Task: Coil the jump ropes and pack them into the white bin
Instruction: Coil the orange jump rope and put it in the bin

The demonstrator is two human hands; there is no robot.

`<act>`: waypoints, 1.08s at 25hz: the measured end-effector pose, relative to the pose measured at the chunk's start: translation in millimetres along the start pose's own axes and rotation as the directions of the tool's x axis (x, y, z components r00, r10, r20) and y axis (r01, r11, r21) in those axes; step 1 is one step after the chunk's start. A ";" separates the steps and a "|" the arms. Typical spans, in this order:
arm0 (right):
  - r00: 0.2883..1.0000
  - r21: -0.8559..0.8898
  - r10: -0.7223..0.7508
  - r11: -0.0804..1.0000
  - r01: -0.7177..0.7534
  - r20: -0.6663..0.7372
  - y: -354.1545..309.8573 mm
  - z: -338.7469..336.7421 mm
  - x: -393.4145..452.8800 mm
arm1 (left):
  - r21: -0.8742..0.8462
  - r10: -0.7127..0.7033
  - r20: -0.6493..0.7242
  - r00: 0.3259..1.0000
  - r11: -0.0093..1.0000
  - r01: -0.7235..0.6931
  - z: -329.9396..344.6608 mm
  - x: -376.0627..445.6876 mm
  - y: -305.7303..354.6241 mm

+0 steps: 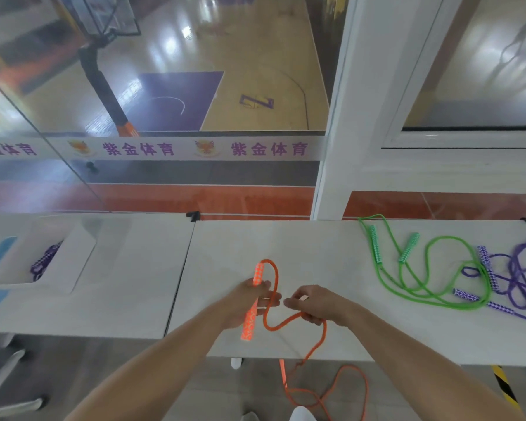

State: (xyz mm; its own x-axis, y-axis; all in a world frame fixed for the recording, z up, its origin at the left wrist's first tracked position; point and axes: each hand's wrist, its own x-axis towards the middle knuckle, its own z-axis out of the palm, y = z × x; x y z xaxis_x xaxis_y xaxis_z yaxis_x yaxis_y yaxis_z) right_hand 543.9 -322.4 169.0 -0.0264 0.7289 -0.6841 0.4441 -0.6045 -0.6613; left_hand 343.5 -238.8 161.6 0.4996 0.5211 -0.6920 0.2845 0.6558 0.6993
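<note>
At the far left of the surface point(128, 299) stood the white bin point(58, 278), with a purple rope point(44, 261) already lying coiled inside it. Near the middle, the left hand point(249, 302) had its fingers curled round an orange-and-white handle point(253, 302) of the orange jump rope point(281, 323), the handle standing roughly upright with a loop of cord arching over its top. Just beside it, the right hand point(313, 302) pinched the cord a little further along, fingers closed on it; from there the rope dropped over the surface's edge and trailed in loose curves on the floor, its second handle point(283, 375) hanging below. The step in hand looked like the start of coiling this orange rope. The next move would call for drawing up the slack from the floor and laying even loops against the held handle. To the right, a green jump rope point(431, 268) and another purple jump rope point(516, 278) lay uncoiled and overlapping, not yet dealt with.
</note>
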 end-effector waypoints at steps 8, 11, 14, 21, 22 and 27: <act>0.983 0.061 -0.138 0.989 0.131 0.124 -10.7 42.8 -0.6 | -0.623 0.069 -0.254 0.965 0.751 -0.218 0.9 7.8 20.7; 0.980 0.030 -0.113 0.994 0.109 0.167 -8.0 39.7 -0.6 | -0.657 0.007 -0.241 0.970 0.735 -0.169 -3.0 13.3 19.3; 0.984 0.003 -0.071 0.997 0.071 0.164 5.8 33.3 -3.2 | -0.482 0.042 -0.396 0.917 0.840 -0.247 -16.7 19.9 26.7; 0.987 0.102 -0.156 0.983 0.150 0.049 15.2 -3.7 -19.3 | 0.740 0.270 -0.265 0.926 0.673 0.016 -41.6 10.8 29.5; 0.979 0.082 -0.202 0.976 0.200 0.018 8.4 -6.1 -20.3 | 0.708 0.196 -0.189 0.962 0.706 -0.005 -28.5 6.9 27.4; 0.961 -0.107 -0.262 0.962 0.252 -0.093 -15.8 -13.7 -13.1 | 0.365 0.049 0.170 0.984 0.924 -0.109 18.3 1.5 11.6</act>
State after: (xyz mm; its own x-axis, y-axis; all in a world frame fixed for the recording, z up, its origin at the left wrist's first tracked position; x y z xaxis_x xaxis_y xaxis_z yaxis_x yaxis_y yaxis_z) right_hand 549.4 -318.0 192.5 -0.0583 0.8883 -0.4555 0.5164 -0.3636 -0.7753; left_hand 362.5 -240.4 171.9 0.6448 0.4522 -0.6162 0.5075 0.3496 0.7876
